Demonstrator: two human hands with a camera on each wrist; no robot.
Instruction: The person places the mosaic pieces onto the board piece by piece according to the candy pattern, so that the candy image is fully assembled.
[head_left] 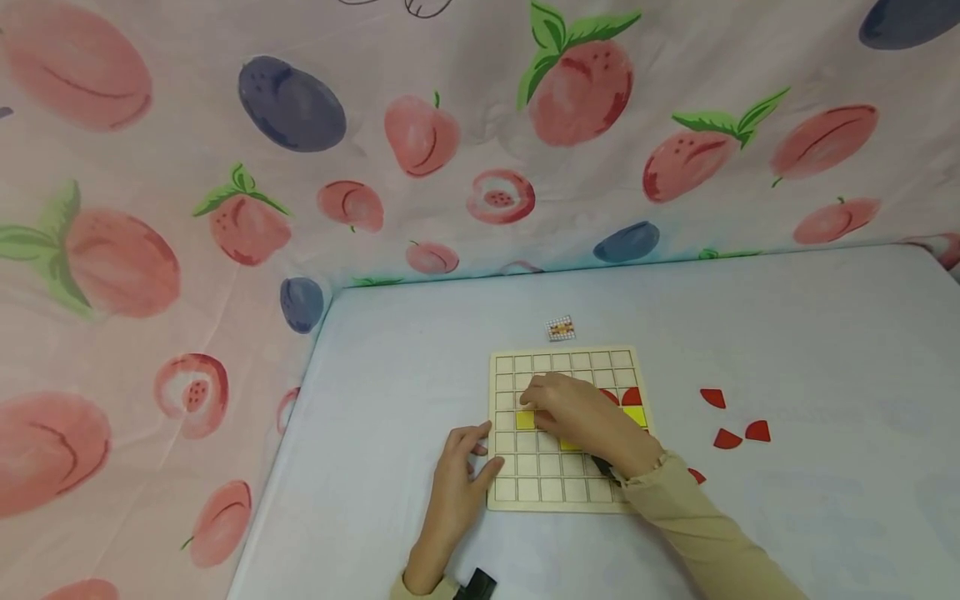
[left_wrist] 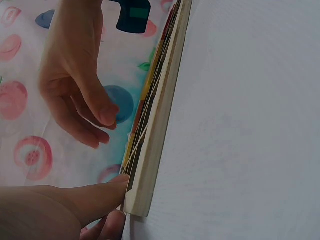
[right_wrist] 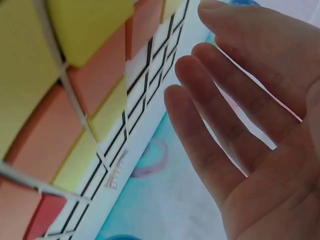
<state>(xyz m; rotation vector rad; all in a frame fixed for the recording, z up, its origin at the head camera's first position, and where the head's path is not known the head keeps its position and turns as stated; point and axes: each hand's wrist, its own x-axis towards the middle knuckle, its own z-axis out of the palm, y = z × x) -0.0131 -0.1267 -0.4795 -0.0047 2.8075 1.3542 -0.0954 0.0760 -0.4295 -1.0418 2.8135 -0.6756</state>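
A square pale wooden grid board (head_left: 549, 495) lies flat on the table. My left hand (head_left: 459, 475) is at its left side, the thumb (left_wrist: 107, 195) on the rim and the other fingers against the edge. Over the board's middle hovers my right hand (head_left: 581, 412), apart from the surface in the left wrist view; its fingers look loosely extended in the right wrist view, with no piece visible in them. Yellow squares (head_left: 525, 419) and red quarter-round pieces (head_left: 632, 397) sit in some cells. Orange-red pieces (right_wrist: 102, 70) show there too. My right hand and forearm hide part of the board.
Several loose red quarter-round pieces (head_left: 727, 439) lie right of the board. Behind it is a small patterned card (head_left: 560, 328). A white cloth covers the table (head_left: 405, 367); fruit-printed fabric (head_left: 450, 217) rises at the back and left.
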